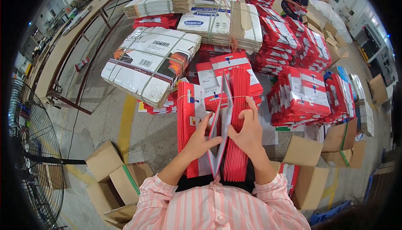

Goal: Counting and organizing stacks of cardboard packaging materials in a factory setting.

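In front of my lap stands a bundle of flat-folded red-and-white cartons, split into a left part [187, 133] and a tightly packed right part [237, 146]. Between them, a few white panels [225, 117] fan apart. A thin pale string [213, 99] runs across the bundle's upper part. My left hand [202, 141] rests at the left part, fingers spread and thumb stretched toward the fanned panels. Curled over the right part is my right hand [248, 131], its thumb by the white panels and its index finger near the string. Some fingertips are hidden.
Strapped bales of flat cardboard [153, 62] lie ahead. Red-and-white carton stacks [303, 94] rise at the right. Open brown boxes stand at the lower left [113, 179] and lower right [307, 175]. A black fan [35, 158] is at far left; another person [296, 1] works at far right.
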Demonstrator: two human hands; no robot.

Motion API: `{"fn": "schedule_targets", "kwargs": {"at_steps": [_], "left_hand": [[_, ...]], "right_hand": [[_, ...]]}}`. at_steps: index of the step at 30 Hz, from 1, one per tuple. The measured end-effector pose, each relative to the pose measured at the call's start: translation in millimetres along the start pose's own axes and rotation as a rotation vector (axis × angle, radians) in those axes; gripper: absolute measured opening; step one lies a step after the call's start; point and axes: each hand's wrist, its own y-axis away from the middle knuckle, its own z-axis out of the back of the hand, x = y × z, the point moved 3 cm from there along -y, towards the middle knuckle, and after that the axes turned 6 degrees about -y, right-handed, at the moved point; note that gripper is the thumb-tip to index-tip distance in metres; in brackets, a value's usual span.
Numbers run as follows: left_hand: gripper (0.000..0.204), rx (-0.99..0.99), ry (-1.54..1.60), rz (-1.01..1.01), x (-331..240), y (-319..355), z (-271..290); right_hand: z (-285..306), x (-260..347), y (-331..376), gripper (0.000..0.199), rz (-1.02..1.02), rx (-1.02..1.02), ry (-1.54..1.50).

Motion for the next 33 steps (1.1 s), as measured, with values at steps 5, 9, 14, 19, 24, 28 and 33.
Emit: {"fn": "schedule_targets", "kwargs": {"at_steps": [5, 9, 14, 19, 24, 28, 33], "left_hand": [[0.095, 0.057, 0.103, 0.003, -3, 0, -3], [0.087, 0.024, -0.059, -0.118, -14, 13, 13], [0.073, -0.565, -0.298, -0.027, 18, 38, 62], [0.075, -0.35, 0.479, 0.34, 48, 37, 59], [0.088, -0.235, -0.071, 0.062, 31, 16, 26], [0.096, -0.105, -0.006, 0.107, 9, -6, -7], [0.097, -0.059, -0.034, 0.087, -9, -21, -18]], "right_hand": [[-5, -2, 3, 0.035, 0.044, -0.031, 0.033], [9, -10, 4, 0.03, -0.079, 0.003, -0.06], [40, -98, 37, 0.028, -0.143, -0.185, -0.215], [62, -125, 61, 0.034, -0.237, -0.164, 0.166], [30, -64, 29, 0.026, -0.312, 0.043, -0.341], [-9, -44, 14, 0.023, -0.337, 0.201, -0.537], [-17, -57, 14, 0.019, -0.598, 0.292, -0.902]]}}
